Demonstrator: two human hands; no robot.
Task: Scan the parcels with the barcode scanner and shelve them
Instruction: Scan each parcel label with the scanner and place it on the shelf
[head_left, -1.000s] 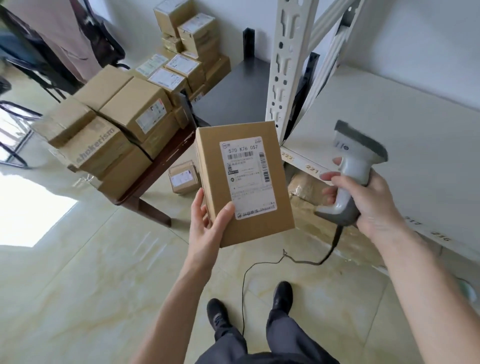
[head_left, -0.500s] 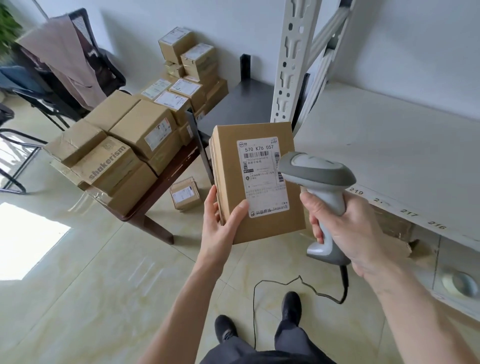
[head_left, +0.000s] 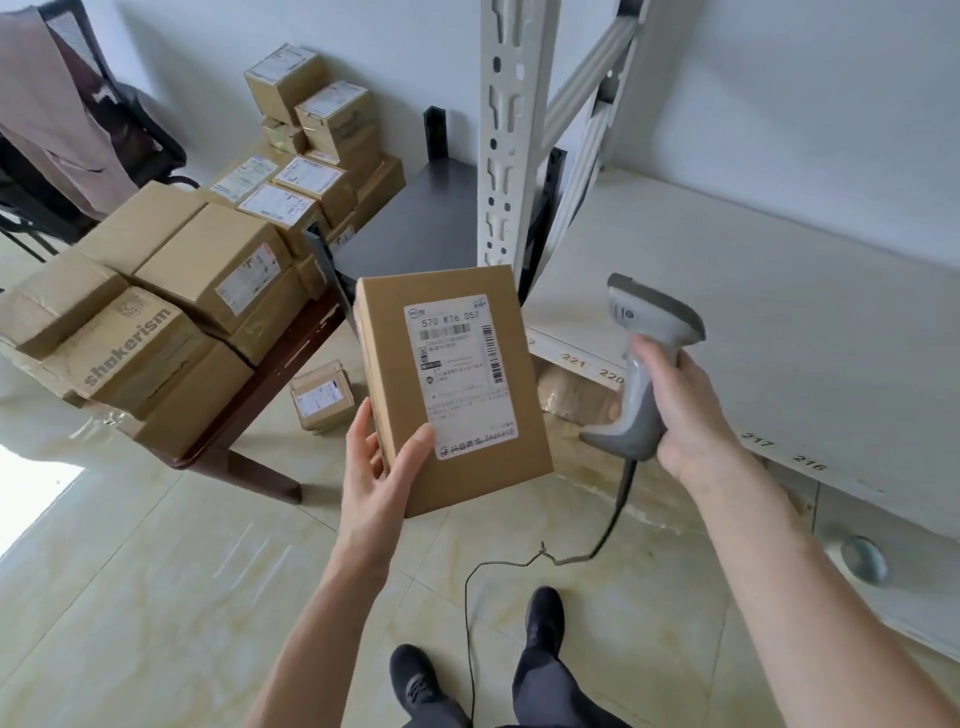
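Head view: the left hand (head_left: 382, 470) holds a parcel (head_left: 452, 384) by its lower left corner, thumb on the front beside the white label (head_left: 460, 374), fingers behind. The parcel is in the air, off the worktop's (head_left: 270, 374) right edge, above the floor. The right hand (head_left: 675, 415) grips the scanner (head_left: 644, 364) by its handle, just right of the parcel, before the shelf (head_left: 727, 322). More boxes (head_left: 171, 312) are stacked on the worktop.

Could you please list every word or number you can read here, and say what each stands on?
"570 K76 057": label on the held parcel.
"shokerism": side of a box on the table.
"221", "220", "217", "216": shelf edge.
The smaller label print and the other parcels' labels are too blurred to read.
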